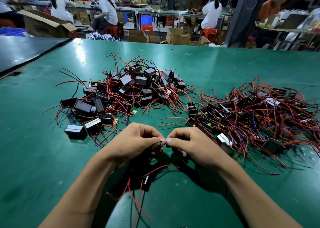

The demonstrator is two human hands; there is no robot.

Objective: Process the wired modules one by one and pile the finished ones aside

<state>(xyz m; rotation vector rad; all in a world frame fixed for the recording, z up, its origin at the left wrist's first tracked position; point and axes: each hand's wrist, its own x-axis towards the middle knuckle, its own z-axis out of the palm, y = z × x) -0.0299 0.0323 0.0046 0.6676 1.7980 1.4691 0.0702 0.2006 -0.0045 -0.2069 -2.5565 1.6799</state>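
Wired module [146, 182] below both grips.
Left grip [136, 141] pinches its black wire [159, 143]; right grip [188, 144], fingertips meeting, probably pinches it too.

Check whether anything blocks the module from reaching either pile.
Nothing visible does. The module is by the left hand and right hand; only bare table and stray wire ends lie before the left pile and right pile.
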